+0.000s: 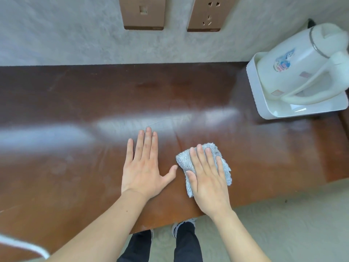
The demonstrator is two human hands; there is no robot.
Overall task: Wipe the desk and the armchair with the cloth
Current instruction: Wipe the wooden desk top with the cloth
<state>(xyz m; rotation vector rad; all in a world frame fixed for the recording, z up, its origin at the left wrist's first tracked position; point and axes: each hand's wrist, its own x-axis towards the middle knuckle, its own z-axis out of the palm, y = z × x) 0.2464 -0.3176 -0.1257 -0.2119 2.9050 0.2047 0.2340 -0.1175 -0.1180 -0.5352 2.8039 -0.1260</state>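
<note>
A glossy brown desk [75,148] fills the middle of the head view, against a grey wall. A small light-blue terry cloth [224,165] lies crumpled on the desk near its front edge. My right hand [207,178] lies flat on top of the cloth, fingers together and pressing it onto the wood. My left hand [145,167] rests palm down on the bare desk just left of the cloth, fingers spread, its thumb tip almost touching the cloth. No armchair is in view.
A white electric kettle [302,63] stands in a white tray [255,95] at the desk's back right corner. Two bronze wall sockets [204,14] sit on the wall above. My legs and shoes [183,225] show below the front edge, on a pale carpet.
</note>
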